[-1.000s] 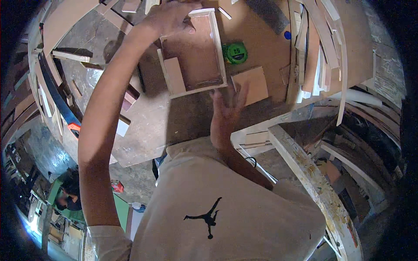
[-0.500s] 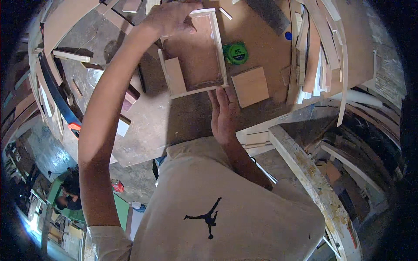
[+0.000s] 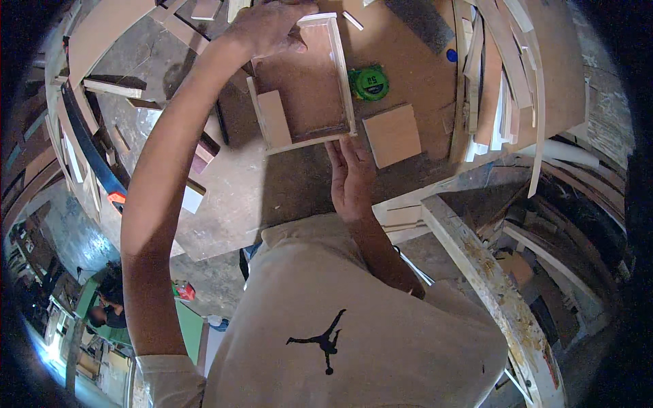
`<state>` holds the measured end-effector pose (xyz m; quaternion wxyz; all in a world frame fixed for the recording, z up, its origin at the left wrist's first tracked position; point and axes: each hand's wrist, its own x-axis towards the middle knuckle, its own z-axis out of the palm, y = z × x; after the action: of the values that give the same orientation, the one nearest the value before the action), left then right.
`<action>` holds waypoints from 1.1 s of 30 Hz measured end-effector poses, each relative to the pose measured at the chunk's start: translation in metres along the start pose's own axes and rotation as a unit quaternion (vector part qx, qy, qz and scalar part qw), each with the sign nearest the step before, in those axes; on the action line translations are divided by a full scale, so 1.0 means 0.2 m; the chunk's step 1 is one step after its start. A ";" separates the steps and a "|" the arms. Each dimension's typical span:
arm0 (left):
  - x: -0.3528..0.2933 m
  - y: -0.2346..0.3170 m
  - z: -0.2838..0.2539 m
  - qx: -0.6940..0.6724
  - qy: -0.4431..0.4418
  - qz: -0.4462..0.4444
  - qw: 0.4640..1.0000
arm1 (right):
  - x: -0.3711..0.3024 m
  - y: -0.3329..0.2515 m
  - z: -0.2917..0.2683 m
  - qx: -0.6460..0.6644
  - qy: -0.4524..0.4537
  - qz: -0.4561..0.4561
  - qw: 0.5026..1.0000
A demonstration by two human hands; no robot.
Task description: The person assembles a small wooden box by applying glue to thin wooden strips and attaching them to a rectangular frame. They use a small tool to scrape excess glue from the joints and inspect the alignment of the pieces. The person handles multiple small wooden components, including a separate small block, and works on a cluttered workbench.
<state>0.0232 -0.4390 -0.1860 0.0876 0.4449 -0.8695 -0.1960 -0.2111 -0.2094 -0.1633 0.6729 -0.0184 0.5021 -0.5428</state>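
A shallow wooden tray [image 3: 309, 81] with pale strips along its edges is between my hands, over the workbench. My left hand [image 3: 275, 28] reaches across to its far left corner, fingers curled over the edge and hiding that corner. Below its near right corner is my right hand [image 3: 352, 180], fingers stretched forward against the near edge, tips hidden at the rim. Inside the tray, at the near left, lies a small rectangular wood piece [image 3: 273, 119]. To the right are a green tape measure [image 3: 369, 83] and a square wood piece [image 3: 392, 136].
Long wood strips [image 3: 507, 75] are heaped at the bench's right side. A handsaw [image 3: 92, 149] lies at the left among offcuts. A dark flat sheet [image 3: 420, 24] and a blue cap [image 3: 451, 56] are at the far right. A pale beam [image 3: 490, 292] stands at the near right.
Almost nothing differs. My right hand has shifted very slightly at the near edge; my left hand and the tray stay in place.
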 end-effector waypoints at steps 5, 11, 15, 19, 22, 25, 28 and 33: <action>0.04 0.08 -0.08 -0.036 -0.077 -0.018 0.996 | -0.01 0.00 0.02 0.006 0.005 -0.017 1.000; 0.02 0.00 0.00 -0.011 -0.012 0.010 1.000 | 0.01 0.00 -0.01 0.000 0.003 0.001 1.000; 0.04 0.08 -0.07 -0.010 -0.055 -0.026 0.998 | 0.01 0.00 -0.02 0.003 0.007 -0.005 1.000; 0.02 0.04 -0.04 -0.008 -0.033 -0.027 0.999 | 0.01 -0.01 -0.02 -0.022 -0.007 0.006 1.000; 0.01 0.06 -0.02 -0.009 0.008 -0.025 1.000 | 0.02 -0.01 -0.02 -0.019 0.009 0.027 0.999; 0.07 0.17 -0.16 -0.063 -0.137 -0.077 0.986 | 0.00 -0.03 0.00 -0.015 0.021 0.032 0.999; 0.07 0.13 -0.13 -0.049 -0.087 -0.024 0.995 | -0.01 -0.03 0.00 -0.224 0.026 -0.084 0.971; -0.01 0.03 -0.03 -0.023 0.010 0.020 0.999 | -0.03 -0.11 -0.10 -0.553 -0.061 -0.336 0.760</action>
<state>0.0221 -0.4370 -0.1781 0.1105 0.4275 -0.8725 -0.2095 -0.2393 -0.2031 -0.1563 0.3498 -0.5875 0.6346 -0.3602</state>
